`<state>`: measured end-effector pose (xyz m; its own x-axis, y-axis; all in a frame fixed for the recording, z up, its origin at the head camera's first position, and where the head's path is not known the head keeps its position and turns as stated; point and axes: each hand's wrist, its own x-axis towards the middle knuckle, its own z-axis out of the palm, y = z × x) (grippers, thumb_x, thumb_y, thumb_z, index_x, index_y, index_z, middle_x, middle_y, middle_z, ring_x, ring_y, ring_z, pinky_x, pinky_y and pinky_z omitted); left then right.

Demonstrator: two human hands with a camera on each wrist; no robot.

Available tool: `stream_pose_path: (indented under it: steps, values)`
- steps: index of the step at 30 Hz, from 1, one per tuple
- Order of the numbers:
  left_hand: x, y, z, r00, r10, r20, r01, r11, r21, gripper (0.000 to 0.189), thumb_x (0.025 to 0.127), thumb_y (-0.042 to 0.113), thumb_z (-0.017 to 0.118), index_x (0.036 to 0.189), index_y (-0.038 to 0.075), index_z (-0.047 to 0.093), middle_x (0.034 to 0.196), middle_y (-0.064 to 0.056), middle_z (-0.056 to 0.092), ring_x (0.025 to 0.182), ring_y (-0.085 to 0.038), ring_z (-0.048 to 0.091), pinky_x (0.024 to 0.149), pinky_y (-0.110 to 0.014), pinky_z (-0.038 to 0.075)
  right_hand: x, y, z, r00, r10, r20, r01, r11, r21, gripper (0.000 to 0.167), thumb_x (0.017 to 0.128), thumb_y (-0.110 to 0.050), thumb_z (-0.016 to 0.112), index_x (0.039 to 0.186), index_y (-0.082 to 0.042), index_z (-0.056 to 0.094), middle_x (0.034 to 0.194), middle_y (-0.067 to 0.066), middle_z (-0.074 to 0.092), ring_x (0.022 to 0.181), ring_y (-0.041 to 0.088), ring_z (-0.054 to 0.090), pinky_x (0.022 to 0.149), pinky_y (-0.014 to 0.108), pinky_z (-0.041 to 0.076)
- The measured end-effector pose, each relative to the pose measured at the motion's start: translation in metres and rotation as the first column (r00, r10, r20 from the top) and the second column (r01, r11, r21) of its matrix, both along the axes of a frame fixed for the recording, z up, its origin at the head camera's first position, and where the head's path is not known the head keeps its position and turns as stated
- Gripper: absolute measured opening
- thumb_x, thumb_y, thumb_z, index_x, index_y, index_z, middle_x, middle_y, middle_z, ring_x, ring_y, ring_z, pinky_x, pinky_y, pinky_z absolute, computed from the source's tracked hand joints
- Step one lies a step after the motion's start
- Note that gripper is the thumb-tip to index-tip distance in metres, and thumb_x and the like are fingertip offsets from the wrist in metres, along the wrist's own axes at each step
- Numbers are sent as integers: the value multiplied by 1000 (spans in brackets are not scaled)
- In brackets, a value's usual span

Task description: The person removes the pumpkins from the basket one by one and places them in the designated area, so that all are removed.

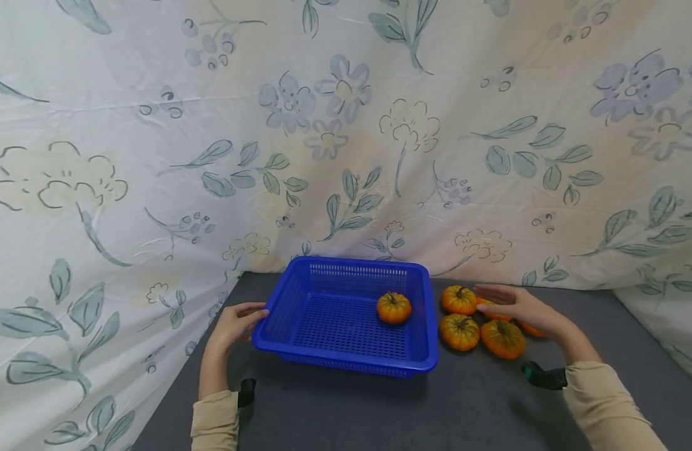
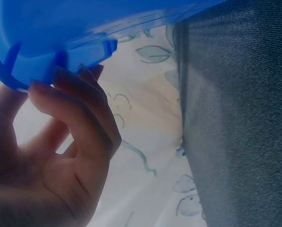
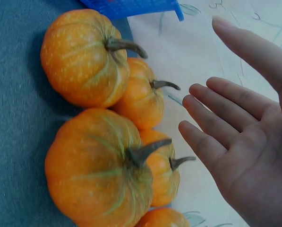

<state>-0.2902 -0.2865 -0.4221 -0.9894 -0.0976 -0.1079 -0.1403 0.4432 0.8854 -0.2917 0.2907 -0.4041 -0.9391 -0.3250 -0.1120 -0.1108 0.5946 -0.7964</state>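
Note:
A blue plastic basket with slotted walls stands on the dark table, and one small orange pumpkin sits inside it, right of the middle. My left hand holds the basket's left rim; in the left wrist view its bent fingers and thumb meet at the rim's corner. Over a group of several pumpkins to the right of the basket hovers my right hand. Its fingers are extended and the thumb is spread apart, holding nothing. The right wrist view shows a large pumpkin with a dark stem beside the palm.
A pale floral cloth hangs behind and along the left side of the dark table. The pumpkins lie close together, the nearest ones just beside the basket's right wall. Dark bands are on both wrists.

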Motion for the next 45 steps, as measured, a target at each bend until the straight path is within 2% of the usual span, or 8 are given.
stream_pose_path:
  steps: [9,13,17,25,30,36,40,45]
  values:
    - [0,-2,-3,1000,-9,7,9,1000,-1,49,93,32,66,131,2,59,125,-24,64,100,-29,70,75,-41,59,-6,-17,4,1000,22,4,-22,999,-47,70,97,-38,59,152,-5,31,156,22,33,144,45,29,105,58,41]
    - [0,-1,-2,1000,-3,5,3,1000,-2,49,93,31,66,131,2,60,124,-23,65,98,-27,70,73,-39,59,-10,-27,8,1000,7,21,-7,1000,-11,75,95,-45,59,153,-9,28,157,20,32,144,44,28,107,60,37]
    - [1,-1,-2,1000,-1,1,1,1000,-2,48,93,31,66,130,1,60,123,-23,66,93,-23,70,69,-37,59,-16,-35,11,1000,-6,3,6,1000,11,78,93,-50,60,154,-12,29,157,17,33,145,41,29,110,61,33]
    - [0,-2,0,1000,1,-3,-1,1000,16,48,93,30,66,131,1,59,121,-21,67,84,-15,68,66,-34,59,-31,-53,16,996,24,-87,-29,998,-59,77,93,-43,63,151,-4,32,156,20,34,144,41,32,113,59,31]
    - [1,-1,0,1000,5,4,-5,1000,8,49,93,31,66,131,1,59,122,-21,67,86,-16,69,67,-35,59,-38,-69,20,996,24,-86,-32,995,-91,77,92,-46,63,152,-8,32,157,18,34,144,40,33,113,58,31]
    - [0,-1,-1,1000,3,1,-3,1000,4,48,92,31,66,130,2,60,121,-20,67,88,-16,68,67,-35,59,-44,-90,27,992,9,-123,-15,999,-43,78,92,-47,63,152,-9,32,157,18,34,143,41,34,112,57,33]
    - [0,0,-1,1000,0,1,0,1000,2,48,93,31,66,130,2,60,121,-20,68,86,-16,68,67,-35,58,-49,-104,30,991,6,-132,-12,999,-44,79,92,-47,63,152,-8,32,157,17,35,144,40,32,113,57,32]
    - [0,0,0,1000,0,-1,0,1000,4,48,93,31,66,130,2,60,121,-19,68,86,-15,68,66,-34,58,-55,-123,31,992,14,-126,-28,993,-113,77,92,-42,65,151,-6,32,156,18,34,145,38,30,115,55,30]
